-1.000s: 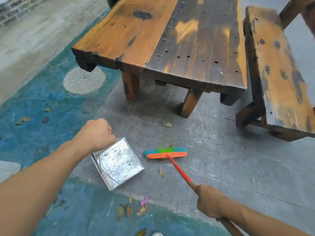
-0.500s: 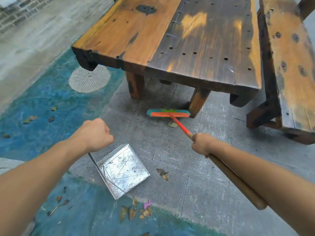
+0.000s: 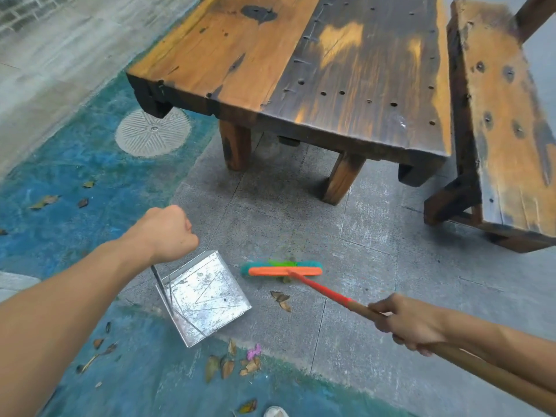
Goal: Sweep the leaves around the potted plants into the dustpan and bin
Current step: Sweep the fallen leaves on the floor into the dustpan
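The left hand [image 3: 164, 233] is bunching into a tight fist above the dustpan [image 3: 204, 296], right over its thin upright handle. It is gripping that handle as far as I can judge, though the fingers are tucked out of sight. The right hand [image 3: 412, 323] is clamping round the wooden shaft of the broom [image 3: 281, 269], and the orange-and-teal head is sitting on the grey paving just right of the dustpan.

One small leaf [image 3: 285, 279] is peeking out at the head's near edge. Two brown leaves [image 3: 281, 300] are lying just right of the dustpan, nearer the person than the head. A leaf cluster [image 3: 240, 364] with a pink petal is waiting just on the near side of the dustpan, and more leaves [image 3: 45, 201] are lying well to its left.

Here is the danger: a fast pull could be flicking the light leaves past the dustpan's corner. The pan is straddling the seam between paving and blue floor, so its lip may be riding up and letting leaves slip under.

For room, the table leg [image 3: 343, 179] is standing well beyond the dustpan and the bench [image 3: 505, 115] far to its right. Between them and the dustpan, open paving is giving the head a free run.
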The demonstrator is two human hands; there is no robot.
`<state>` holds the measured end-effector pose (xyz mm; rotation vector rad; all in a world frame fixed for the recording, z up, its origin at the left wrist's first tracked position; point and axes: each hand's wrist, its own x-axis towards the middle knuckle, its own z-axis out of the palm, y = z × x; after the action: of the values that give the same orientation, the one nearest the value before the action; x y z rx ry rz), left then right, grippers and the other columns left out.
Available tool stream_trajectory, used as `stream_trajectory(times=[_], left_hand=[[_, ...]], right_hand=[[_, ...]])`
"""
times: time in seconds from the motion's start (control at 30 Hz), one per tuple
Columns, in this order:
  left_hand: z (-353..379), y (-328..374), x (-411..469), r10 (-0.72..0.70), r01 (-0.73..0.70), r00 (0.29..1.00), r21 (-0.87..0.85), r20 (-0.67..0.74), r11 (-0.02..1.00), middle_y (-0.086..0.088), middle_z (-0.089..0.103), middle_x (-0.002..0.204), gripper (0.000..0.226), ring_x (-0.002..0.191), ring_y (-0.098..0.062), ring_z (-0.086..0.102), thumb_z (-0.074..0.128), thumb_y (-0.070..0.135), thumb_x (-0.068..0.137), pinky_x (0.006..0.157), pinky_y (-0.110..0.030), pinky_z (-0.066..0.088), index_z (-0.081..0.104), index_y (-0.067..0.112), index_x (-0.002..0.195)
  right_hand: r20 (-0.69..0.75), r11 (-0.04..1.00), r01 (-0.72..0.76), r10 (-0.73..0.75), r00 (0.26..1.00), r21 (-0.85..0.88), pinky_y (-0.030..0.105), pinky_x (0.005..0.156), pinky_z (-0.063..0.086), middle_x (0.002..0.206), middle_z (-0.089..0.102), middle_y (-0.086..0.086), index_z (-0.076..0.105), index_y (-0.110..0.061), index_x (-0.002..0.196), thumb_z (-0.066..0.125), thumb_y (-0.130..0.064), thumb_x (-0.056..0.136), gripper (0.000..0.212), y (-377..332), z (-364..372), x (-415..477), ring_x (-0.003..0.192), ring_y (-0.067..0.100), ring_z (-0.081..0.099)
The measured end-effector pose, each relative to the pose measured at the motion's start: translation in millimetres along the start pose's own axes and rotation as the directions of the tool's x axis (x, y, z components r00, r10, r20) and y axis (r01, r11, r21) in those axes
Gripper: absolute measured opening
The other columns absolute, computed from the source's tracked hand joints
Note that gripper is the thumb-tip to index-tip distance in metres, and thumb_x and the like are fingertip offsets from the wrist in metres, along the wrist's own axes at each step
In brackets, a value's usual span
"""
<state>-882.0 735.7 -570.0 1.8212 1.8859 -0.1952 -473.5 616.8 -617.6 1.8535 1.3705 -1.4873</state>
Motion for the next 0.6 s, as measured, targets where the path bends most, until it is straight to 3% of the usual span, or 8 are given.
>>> stream_trajectory(times=[0.1, 0.2, 0.37, 0.47, 0.53, 0.6], left_hand=[[-2.3, -5.4, -8.0, 0.001, -0.001, 1.000, 0.004, 0.006, 1.000, 0.001, 0.026, 0.044, 0.045, 0.048, -0.021, 0.027, 0.061, 0.013, 0.076, 0.049, -0.026, 0.028, 0.029, 0.017, 0.044], [-4.8, -11.5, -15.1, -0.018, 0.018, 1.000, -0.005, 0.003, 1.000, 0.001, 0.026, 0.043, 0.044, 0.048, -0.020, 0.028, 0.060, 0.011, 0.076, 0.048, -0.026, 0.028, 0.030, 0.016, 0.045], [-4.8, -35.7, -28.6, -0.084, 0.083, 0.996, -0.050, -0.024, 0.995, 0.000, 0.023, 0.045, 0.046, 0.053, -0.022, 0.024, 0.060, 0.010, 0.076, 0.053, -0.030, 0.025, 0.026, 0.017, 0.047], [1.0, -51.0, -41.2, -0.102, 0.100, 0.994, -0.068, -0.035, 0.993, -0.001, 0.021, 0.047, 0.045, 0.053, -0.022, 0.022, 0.061, 0.010, 0.076, 0.056, -0.031, 0.025, 0.025, 0.017, 0.049], [5.8, -60.3, -52.9, -0.109, 0.107, 0.993, -0.051, -0.038, 0.993, 0.000, 0.021, 0.047, 0.045, 0.052, -0.021, 0.022, 0.062, 0.011, 0.076, 0.055, -0.031, 0.026, 0.026, 0.016, 0.049], [10.6, -70.0, -67.2, -0.117, 0.115, 0.992, -0.047, -0.037, 0.992, 0.002, 0.019, 0.045, 0.046, 0.051, -0.020, 0.022, 0.062, 0.011, 0.077, 0.054, -0.030, 0.026, 0.025, 0.017, 0.049]], right_hand=[[0.036, 0.976, 0.006, -0.014, 0.999, 0.216, 0.020, 0.033, 0.035, 0.056, 0.045, 0.000, 0.060, -0.023, 0.117, 0.046, -0.020, 0.097, 0.025, 10.3, -9.0, -34.5, 0.038, 0.013, 0.036], [-0.031, 0.973, 0.032, -0.025, 0.999, 0.230, 0.019, 0.033, 0.034, 0.057, 0.046, 0.001, 0.057, -0.033, 0.117, 0.046, -0.022, 0.099, 0.023, -3.1, -18.3, -32.9, 0.038, 0.013, 0.035], [-0.168, 0.974, 0.052, -0.090, 0.982, -0.219, 0.029, 0.039, 0.049, 0.066, 0.056, 0.009, 0.059, -0.010, 0.101, 0.042, -0.013, 0.091, 0.020, -60.5, -24.4, 30.6, 0.040, 0.022, 0.053], [-0.212, 0.908, -0.016, -0.081, 0.974, -0.419, 0.029, 0.043, 0.052, 0.088, 0.061, 0.014, 0.054, -0.009, 0.121, 0.041, -0.011, 0.088, 0.036, -89.3, 1.7, 61.7, 0.053, 0.026, 0.062], [-0.199, 0.864, -0.031, -0.081, 0.977, -0.503, 0.030, 0.051, 0.051, 0.100, 0.061, 0.014, 0.042, -0.011, 0.139, 0.042, -0.013, 0.088, 0.051, -94.6, 34.8, 73.0, 0.068, 0.026, 0.062], [-0.182, 0.857, -0.035, -0.069, 0.981, -0.514, 0.029, 0.058, 0.048, 0.100, 0.058, 0.011, 0.028, -0.015, 0.150, 0.042, -0.013, 0.088, 0.063, -88.1, 70.9, 71.7, 0.070, 0.022, 0.056]])
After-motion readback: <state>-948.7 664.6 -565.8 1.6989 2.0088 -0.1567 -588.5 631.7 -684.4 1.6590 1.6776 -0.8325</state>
